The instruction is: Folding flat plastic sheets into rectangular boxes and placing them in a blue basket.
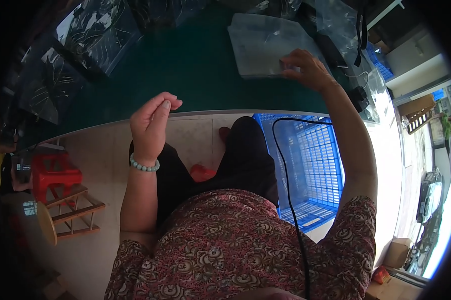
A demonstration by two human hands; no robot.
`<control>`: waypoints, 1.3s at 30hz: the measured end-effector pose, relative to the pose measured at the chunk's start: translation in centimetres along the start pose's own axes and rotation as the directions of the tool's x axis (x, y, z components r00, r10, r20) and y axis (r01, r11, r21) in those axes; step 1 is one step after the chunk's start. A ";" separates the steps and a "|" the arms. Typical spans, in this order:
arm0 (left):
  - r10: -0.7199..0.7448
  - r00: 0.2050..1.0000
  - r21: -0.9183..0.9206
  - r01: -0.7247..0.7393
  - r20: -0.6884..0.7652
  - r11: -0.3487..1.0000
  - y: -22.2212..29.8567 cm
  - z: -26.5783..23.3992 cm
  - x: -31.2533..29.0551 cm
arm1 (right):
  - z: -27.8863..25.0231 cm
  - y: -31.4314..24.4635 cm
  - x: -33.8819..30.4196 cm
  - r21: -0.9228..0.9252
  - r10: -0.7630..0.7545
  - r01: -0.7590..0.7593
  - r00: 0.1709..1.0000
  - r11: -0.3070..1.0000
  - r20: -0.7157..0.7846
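Note:
My left hand [153, 122] is held up just past the table's front edge, with a beaded bracelet on the wrist. Its fingers are curled in and the thumb presses against them; whatever is inside, if anything, is hidden. My right hand [310, 70] reaches over a stack of clear plastic bags [258, 50] lying on the dark green table [185, 65]. The thumb and fingers of that hand are bent and apart, at the right part of the stack. A small dark spot shows by the fingertips, too small to name.
Clear packages with dark contents [98, 35] stand at the table's left. A blue plastic crate [315, 165] sits right of my legs, with a black cable [288, 190] hanging across it. A red stool [55, 172] and an overturned wooden stool [70, 215] are on the floor to the left.

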State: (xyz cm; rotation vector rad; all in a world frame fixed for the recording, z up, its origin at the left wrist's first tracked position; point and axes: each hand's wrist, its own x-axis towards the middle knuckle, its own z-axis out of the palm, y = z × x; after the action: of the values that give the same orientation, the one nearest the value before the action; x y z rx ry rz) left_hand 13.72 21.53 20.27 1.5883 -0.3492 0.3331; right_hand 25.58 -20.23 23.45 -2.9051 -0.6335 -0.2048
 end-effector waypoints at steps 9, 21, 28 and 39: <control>-0.329 0.918 0.018 0.334 0.223 0.943 -0.5 2.3 12.7 | 2.2 -3.5 -1.5 -0.004 -0.017 0.018 0.797 1.000 -0.604; -0.527 0.786 0.407 0.388 0.323 0.827 -1.2 5.7 15.7 | 3.6 -10.7 -7.4 -0.078 -0.357 0.382 0.745 0.921 -0.564; -0.317 0.867 0.157 0.277 0.384 0.948 4.0 -0.9 12.2 | 2.5 -10.2 -6.1 0.069 0.083 -0.051 0.786 0.996 -0.613; 0.453 0.693 -0.811 0.350 0.561 0.469 3.1 -3.8 9.8 | 0.3 -13.1 1.3 0.677 0.438 -0.079 0.815 0.732 -0.379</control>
State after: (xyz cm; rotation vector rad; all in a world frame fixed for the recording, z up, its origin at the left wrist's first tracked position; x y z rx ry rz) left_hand 21.31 24.98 27.36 0.5210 -1.0293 -0.4693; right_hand 21.22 -7.92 25.08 -2.0911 -0.1219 -0.5844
